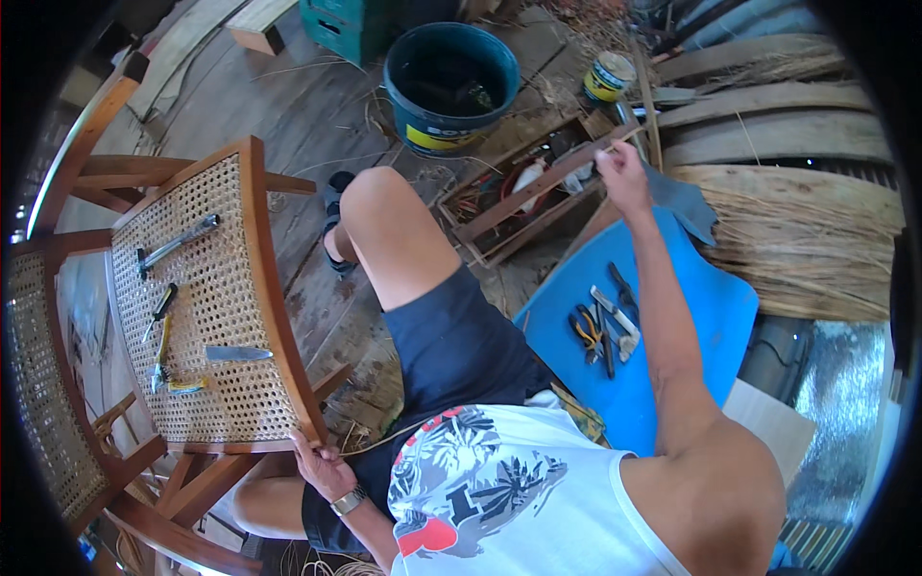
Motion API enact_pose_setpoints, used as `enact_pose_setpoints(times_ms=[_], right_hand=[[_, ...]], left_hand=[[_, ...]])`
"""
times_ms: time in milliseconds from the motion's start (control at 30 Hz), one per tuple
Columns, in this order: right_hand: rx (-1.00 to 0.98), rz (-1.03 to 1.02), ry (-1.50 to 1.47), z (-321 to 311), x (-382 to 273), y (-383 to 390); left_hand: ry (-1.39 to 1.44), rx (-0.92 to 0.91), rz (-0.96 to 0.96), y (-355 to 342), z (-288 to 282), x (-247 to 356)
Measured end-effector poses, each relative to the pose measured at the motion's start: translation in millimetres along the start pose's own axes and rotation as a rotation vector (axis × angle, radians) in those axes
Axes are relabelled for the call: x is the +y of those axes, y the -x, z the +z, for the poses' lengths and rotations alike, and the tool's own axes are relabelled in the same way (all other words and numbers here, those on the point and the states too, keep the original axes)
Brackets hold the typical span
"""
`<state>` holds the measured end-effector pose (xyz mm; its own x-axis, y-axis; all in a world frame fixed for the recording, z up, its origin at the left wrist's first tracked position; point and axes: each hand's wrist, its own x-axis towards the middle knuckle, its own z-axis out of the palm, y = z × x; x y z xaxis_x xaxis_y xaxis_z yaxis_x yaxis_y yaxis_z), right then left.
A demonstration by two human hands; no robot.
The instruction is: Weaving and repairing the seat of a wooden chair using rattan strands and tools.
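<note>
A wooden chair with a woven cane seat (221, 298) stands at my left. My left hand (325, 468) is closed round the near corner of its wooden seat frame (279, 317); a thin strand (384, 437) runs beside it. On the cane lie a hammer (179, 246), a screwdriver (165, 303), a yellow-handled tool (161, 355), a small yellow piece (188, 386) and a flat blade (238, 353). My right hand (626, 180) is raised with curled fingers by the end of a wooden toolbox (492, 223); whatever it pinches is too small to make out.
On a blue plastic seat (691, 317) at my right lie pliers (584, 329), a pale-handled tool (615, 312) and a black-handled one (623, 284). A dark bucket (437, 134), a small tin (608, 79) and a green crate (336, 34) stand beyond. Fibre bundles (797, 240) fill the right.
</note>
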<state>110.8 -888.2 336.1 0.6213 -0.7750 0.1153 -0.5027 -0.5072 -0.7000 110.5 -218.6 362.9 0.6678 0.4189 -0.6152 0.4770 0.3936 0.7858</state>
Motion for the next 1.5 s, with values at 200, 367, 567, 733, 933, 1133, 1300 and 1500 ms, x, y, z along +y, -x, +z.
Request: enact_pose_setpoints(times_ms=[200, 367, 567, 733, 933, 1133, 1300, 1500], right_hand=[[-0.213, 0.005, 0.063, 144.4, -76.8, -126.8], [-0.348, -0.025, 0.334, 233.9, -71.5, -210.0], [-0.482, -0.003, 0.298, 312.3, -23.2, -291.1], [-0.505, -0.068, 0.794, 390.5, 30.1, -354.4], [-0.577, -0.156, 0.545, 429.3, 69.9, -382.0], [-0.605, -0.13, 0.676, 427.0, 54.5, -367.0], [-0.638, -0.12, 0.764, 414.9, 38.8, -349.6], [-0.707, -0.117, 0.863, 383.7, 11.5, -306.4]], left_hand=[[0.115, -0.031, -0.024, 13.5, 1.6, -2.5], [0.165, 0.042, -0.079, 18.0, 4.6, 2.9], [0.235, 0.051, -0.203, 23.0, 2.2, 12.9], [0.128, 0.097, -0.235, 25.3, 3.8, 16.6], [0.197, 0.144, -0.227, 24.5, 13.9, 17.5], [0.232, 0.122, -0.216, 23.9, 11.9, 15.5], [0.271, 0.141, -0.232, 24.9, 16.1, 16.5], [0.212, 0.156, -0.176, 23.9, 21.0, 13.9]])
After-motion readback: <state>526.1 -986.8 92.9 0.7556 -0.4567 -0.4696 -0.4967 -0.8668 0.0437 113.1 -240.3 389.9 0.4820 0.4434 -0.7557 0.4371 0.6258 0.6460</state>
